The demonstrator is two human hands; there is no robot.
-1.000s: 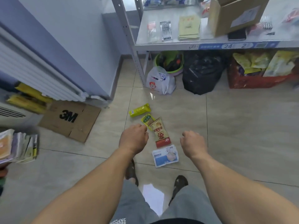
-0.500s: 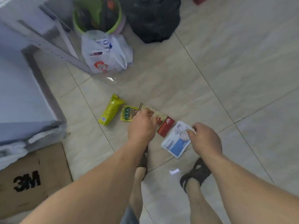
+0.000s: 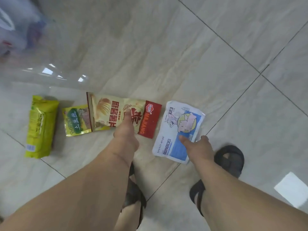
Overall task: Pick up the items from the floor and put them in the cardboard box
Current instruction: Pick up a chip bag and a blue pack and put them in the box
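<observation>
Left hand [image 3: 125, 135] pinches the chip packet [image 3: 123, 114] (thumb on top); at its 3 o'clock, right hand [image 3: 198, 147] grips the white-blue pouch [image 3: 179, 130].

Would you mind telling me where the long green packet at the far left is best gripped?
Probably across the middle of the long green packet, pinching its two long sides from above. It lies flat on the floor, apart from its neighbours, so both sides are free.
</observation>
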